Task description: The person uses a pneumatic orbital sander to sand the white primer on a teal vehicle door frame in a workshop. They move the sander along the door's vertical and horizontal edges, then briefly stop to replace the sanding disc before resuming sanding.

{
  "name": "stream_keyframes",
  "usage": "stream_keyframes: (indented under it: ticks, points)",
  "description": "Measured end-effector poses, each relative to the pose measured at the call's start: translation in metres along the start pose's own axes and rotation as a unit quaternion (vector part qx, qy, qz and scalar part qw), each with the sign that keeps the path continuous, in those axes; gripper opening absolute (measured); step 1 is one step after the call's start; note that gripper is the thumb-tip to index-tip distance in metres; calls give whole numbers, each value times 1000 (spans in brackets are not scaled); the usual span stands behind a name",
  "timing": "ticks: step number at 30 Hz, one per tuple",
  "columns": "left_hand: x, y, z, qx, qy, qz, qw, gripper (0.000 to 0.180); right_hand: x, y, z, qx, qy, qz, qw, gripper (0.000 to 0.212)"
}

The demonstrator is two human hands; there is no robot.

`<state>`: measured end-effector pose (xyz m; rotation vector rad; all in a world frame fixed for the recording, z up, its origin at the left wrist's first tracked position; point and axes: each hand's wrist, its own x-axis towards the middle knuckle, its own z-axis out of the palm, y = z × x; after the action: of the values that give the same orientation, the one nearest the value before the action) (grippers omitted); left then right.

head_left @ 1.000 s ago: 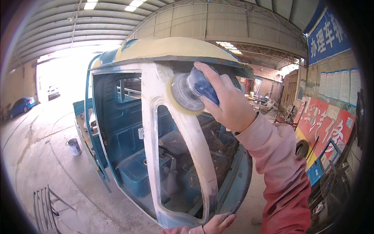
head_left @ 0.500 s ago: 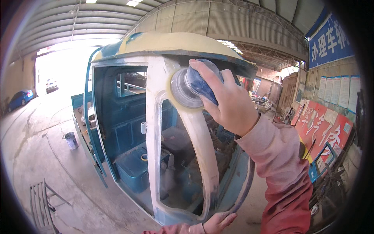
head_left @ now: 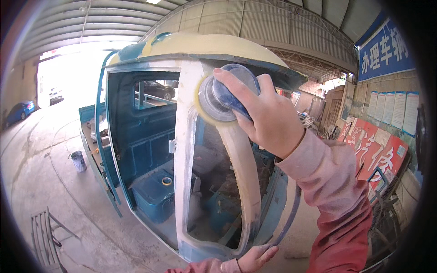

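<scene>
Since the earlier frame the right hand (head_left: 268, 116) has carried the round sander (head_left: 223, 98) slightly down the filler-coated pillar (head_left: 184, 150), and the whole cab sits larger and lower in the head view. That arm, in a pink and red sleeve (head_left: 339, 200), rises from the lower right with the wrist bent back; its fingers curl fully over the sander's blue top, the index finger stretched along the upper rim, and the one yellow-edged disc lies flat against the upper corner of the window frame. One air hose (head_left: 291, 214) drops from the tool toward the lower edge of the cab. The left hand (head_left: 255, 257) comes in at the bottom, its fingers loosely bent and resting on the lower corner of the small teal vehicle cab (head_left: 136, 132); whether they grip the hose cannot be told. On the concrete floor stand one paint bucket (head_left: 78, 160) left of the cab and one metal chair (head_left: 45, 234) near the lower left.
</scene>
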<state>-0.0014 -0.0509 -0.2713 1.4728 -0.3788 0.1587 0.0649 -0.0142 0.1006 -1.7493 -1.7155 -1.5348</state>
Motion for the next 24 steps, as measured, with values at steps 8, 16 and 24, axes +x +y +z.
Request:
stream_keyframes:
  ticks: [8,16,24]
  points:
    - [-19,-15,23,41,-63,-5,997,39,-66,-20,-35,13,-118,-17,993,87]
    - [-3,1,4,17,-41,17,999,37,-11,-12,-3,-22,-93,5,995,82]
    - [-21,-2,19,46,-109,-35,992,38,-49,-28,-27,-50,-127,-17,991,84]
